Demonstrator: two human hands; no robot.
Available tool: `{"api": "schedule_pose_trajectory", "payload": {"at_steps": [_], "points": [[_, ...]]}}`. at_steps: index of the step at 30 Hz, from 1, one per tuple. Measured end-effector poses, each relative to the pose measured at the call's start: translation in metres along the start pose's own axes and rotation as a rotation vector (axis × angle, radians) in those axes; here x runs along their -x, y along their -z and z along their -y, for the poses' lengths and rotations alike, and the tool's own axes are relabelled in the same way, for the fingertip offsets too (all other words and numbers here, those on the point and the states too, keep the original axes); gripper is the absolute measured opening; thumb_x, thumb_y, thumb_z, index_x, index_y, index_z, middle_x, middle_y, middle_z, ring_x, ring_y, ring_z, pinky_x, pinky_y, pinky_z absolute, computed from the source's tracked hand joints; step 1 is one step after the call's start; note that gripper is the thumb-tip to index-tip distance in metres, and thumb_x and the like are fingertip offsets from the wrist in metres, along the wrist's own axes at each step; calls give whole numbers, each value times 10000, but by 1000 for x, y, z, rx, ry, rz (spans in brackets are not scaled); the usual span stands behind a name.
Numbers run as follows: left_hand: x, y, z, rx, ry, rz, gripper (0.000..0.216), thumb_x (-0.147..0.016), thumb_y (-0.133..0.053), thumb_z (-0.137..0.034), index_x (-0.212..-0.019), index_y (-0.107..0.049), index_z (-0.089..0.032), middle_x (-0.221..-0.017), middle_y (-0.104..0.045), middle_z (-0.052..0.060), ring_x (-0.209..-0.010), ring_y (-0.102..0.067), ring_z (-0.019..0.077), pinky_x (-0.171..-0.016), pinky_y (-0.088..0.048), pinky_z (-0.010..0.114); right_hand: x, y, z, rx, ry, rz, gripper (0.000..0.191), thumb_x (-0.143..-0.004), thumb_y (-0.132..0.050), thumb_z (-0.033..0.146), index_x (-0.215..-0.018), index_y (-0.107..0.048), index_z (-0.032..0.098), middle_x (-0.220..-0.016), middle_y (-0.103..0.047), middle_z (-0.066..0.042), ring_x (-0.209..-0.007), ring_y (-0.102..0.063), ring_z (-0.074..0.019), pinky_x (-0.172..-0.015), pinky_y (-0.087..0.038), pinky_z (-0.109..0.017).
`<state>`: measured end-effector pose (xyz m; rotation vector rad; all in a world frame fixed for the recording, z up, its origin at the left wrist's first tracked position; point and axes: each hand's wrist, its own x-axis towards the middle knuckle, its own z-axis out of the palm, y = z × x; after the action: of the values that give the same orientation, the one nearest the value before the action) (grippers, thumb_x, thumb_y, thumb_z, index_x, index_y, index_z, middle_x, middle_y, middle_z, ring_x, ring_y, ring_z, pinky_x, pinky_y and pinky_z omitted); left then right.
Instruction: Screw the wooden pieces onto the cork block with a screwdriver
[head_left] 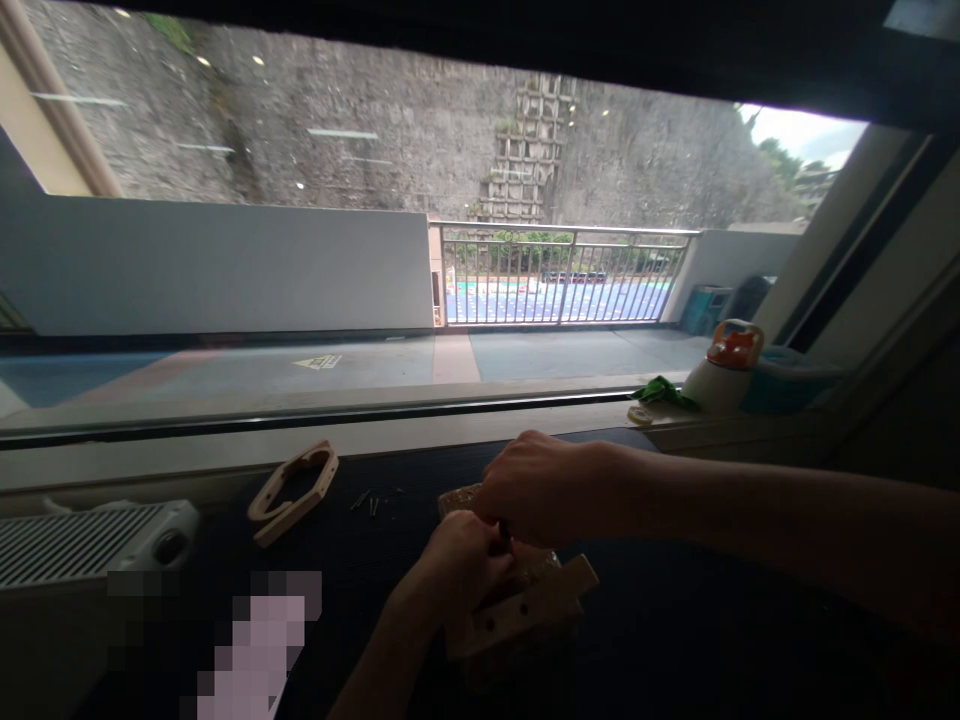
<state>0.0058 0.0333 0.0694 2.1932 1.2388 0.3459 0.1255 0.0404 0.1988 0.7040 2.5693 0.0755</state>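
Both my hands work at a light wooden assembly [525, 605] lying on the dark table [675, 620] in front of the window. My left hand [459, 565] is closed around the wooden piece from the near side. Above it, my right hand [536, 488] is closed in a fist on a small dark tool I cannot make out, pressed down onto the wood. A separate wooden frame piece [294, 488] with a cut-out lies to the left, apart from both hands. A few small screws [367, 500] lie between that frame and the assembly.
A white ribbed appliance [90, 540] sits at the left edge. On the window sill at the right stand a white bottle with an orange lid [724, 370] and a green cloth [664, 392]. A blurred patch covers the lower left.
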Motion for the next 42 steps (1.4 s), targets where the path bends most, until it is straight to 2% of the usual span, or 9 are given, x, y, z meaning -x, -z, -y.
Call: {"api": "schedule_pose_trajectory", "payload": {"at_steps": [5, 11, 16, 19, 22, 26, 31, 37, 42], "points": [[-3, -5, 6, -64, -26, -63, 246, -773, -557, -316, -921, -696, -178, -833, -686, 56, -813, -585, 227, -709, -418, 271, -6, -12, 5, 2, 64, -15, 64, -703, -569, 112, -678, -622, 136, -660, -606, -10, -578, -541, -117, -453, -294, -227], [0, -3, 1, -20, -45, -82, 282, -794, -538, -325, -988, -685, -182, -822, -692, 47, -752, -598, 195, -675, -411, 244, -9, -15, 2, -87, -92, -2, 158, -760, -541, 269, -761, -645, 149, -665, -631, -30, -604, -572, -141, -481, -318, -223], [2, 1, -1, 18, 5, 2, 259, -786, -532, -334, -906, -712, -192, -795, -700, 36, -734, -601, 188, -646, -412, 236, -3, -3, 1, -61, -63, 28, 117, -753, -555, 233, -800, -638, 166, -679, -631, -6, -575, -545, -127, -504, -321, -237], [1, 0, 1, 25, 11, -11, 267, -780, -530, -322, -927, -708, -187, -828, -703, 47, -745, -603, 193, -652, -417, 243, -2, -3, 0, -21, -14, 11, 66, -709, -574, 133, -737, -630, 154, -663, -618, -1, -564, -531, -119, -483, -297, -224], [0, -2, 2, 3, 20, -17, 244, -774, -529, -306, -877, -713, -182, -821, -703, 48, -748, -601, 192, -650, -413, 238, -4, -9, -2, -44, 9, -12, 62, -708, -576, 141, -728, -635, 142, -636, -606, -7, -552, -519, -109, -471, -280, -216], [0, -1, 1, -15, -36, -4, 193, -758, -523, -254, -722, -697, -179, -737, -690, 22, -705, -590, 166, -620, -391, 216, -3, -14, -6, -109, -55, -19, 163, -765, -526, 243, -783, -659, 151, -667, -628, -27, -597, -539, -126, -496, -292, -232], [-1, -3, 2, -3, -26, -10, 197, -743, -518, -238, -686, -691, -165, -656, -663, 14, -630, -570, 145, -566, -363, 212, 5, -7, -8, -103, -145, 16, 198, -761, -527, 278, -775, -665, 137, -701, -645, -51, -626, -555, -149, -507, -296, -248], [0, -2, 1, 23, 22, 13, 208, -735, -520, -266, -720, -709, -178, -684, -675, 11, -659, -573, 155, -554, -362, 211, 4, -11, -6, -32, -23, -54, 134, -708, -566, 131, -809, -647, 162, -699, -644, -14, -598, -552, -128, -498, -286, -224], [0, 0, -2, 20, 0, 0, 205, -737, -508, -234, -724, -706, -181, -708, -682, 19, -674, -578, 157, -570, -373, 210, -3, -27, -7, -30, -22, -82, 134, -771, -539, 214, -747, -658, 156, -623, -622, -33, -605, -574, -149, -506, -304, -230]]}}
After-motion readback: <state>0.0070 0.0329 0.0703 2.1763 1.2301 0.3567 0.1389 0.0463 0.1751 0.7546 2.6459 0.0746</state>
